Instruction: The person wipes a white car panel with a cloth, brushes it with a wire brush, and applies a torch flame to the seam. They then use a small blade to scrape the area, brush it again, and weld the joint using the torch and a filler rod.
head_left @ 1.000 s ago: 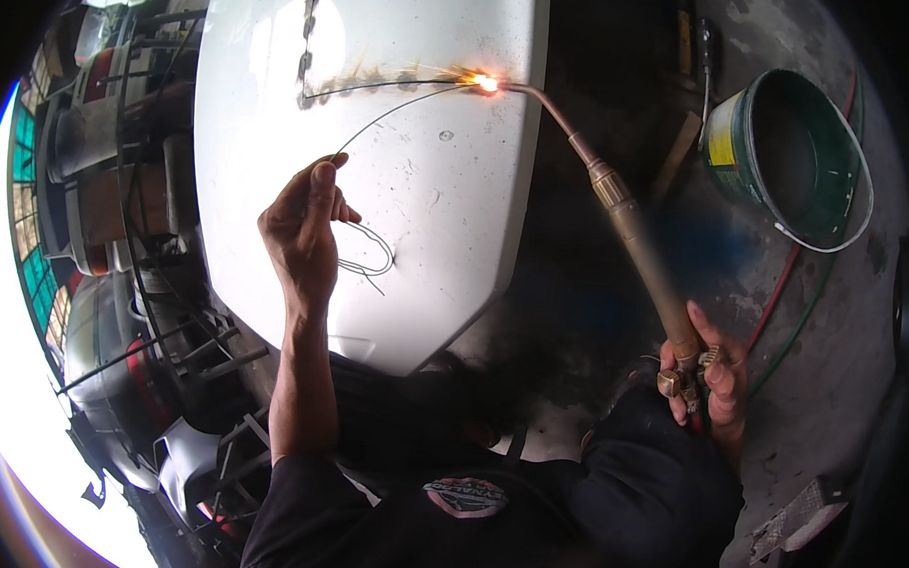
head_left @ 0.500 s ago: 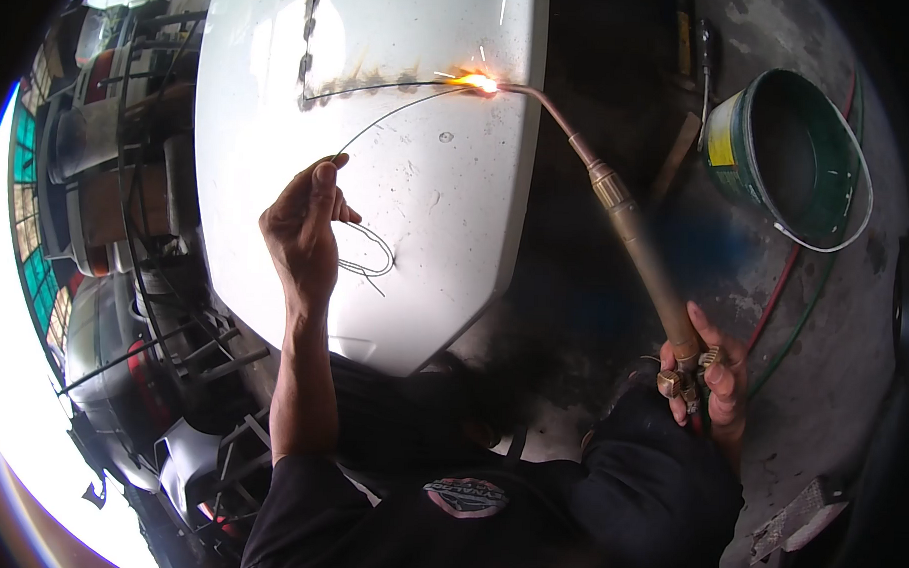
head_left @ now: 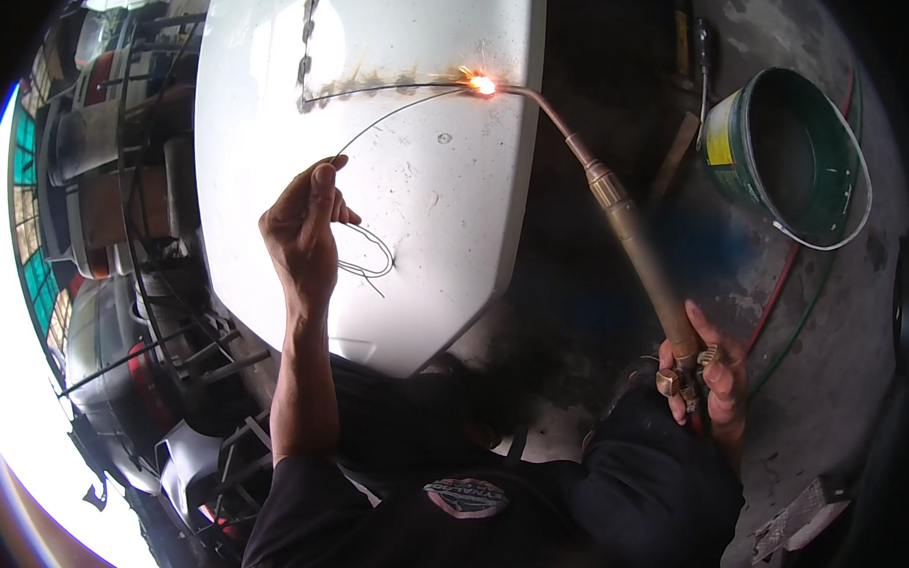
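While the left hand [head_left: 307, 219] pinches the wire [head_left: 380, 118] between thumb and fingers, its loops lie beside the lower fingers | wire arcs over the white panel [head_left: 427, 203] to the glow [head_left: 483, 85] | torch [head_left: 631, 240] slants rightward, handle clamped in the right hand's [head_left: 716, 381] curled fingers | bucket [head_left: 732, 143] noted beyond.

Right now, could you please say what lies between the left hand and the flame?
The head view shows a curved wire over the white panel.
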`<state>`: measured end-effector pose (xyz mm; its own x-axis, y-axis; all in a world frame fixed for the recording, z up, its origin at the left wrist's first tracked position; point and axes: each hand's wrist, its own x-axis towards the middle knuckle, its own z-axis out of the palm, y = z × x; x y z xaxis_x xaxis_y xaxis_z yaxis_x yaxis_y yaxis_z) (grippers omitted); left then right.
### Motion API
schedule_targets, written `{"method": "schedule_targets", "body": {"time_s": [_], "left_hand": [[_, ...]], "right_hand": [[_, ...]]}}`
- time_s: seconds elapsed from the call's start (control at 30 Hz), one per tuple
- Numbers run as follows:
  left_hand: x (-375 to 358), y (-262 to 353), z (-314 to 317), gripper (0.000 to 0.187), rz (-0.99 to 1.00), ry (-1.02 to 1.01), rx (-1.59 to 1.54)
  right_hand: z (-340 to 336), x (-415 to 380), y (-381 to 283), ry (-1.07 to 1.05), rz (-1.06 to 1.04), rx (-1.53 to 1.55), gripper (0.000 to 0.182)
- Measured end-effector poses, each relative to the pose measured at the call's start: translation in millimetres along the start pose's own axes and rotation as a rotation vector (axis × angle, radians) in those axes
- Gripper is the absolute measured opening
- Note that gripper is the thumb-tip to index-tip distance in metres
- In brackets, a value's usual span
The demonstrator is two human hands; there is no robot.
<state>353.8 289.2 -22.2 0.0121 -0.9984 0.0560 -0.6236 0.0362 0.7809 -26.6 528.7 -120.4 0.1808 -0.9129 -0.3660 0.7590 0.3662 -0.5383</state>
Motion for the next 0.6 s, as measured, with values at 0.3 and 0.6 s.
{"method": "schedule_targets", "body": {"time_s": [0.3, 0.6], "left_hand": [[1.6, 0.7, -2.0, 0.038, 0.035, -0.020, 0.016], [1.9, 2.0, 0.1, 0.041, 0.015, -0.016, 0.017]], "right_hand": [[2.0, -0.6, -0.9, 0.024, 0.018, 0.008, 0.067], [2.3, 0.6, -1.1, 0.007, -0.001, 0.003, 0.067]]}}
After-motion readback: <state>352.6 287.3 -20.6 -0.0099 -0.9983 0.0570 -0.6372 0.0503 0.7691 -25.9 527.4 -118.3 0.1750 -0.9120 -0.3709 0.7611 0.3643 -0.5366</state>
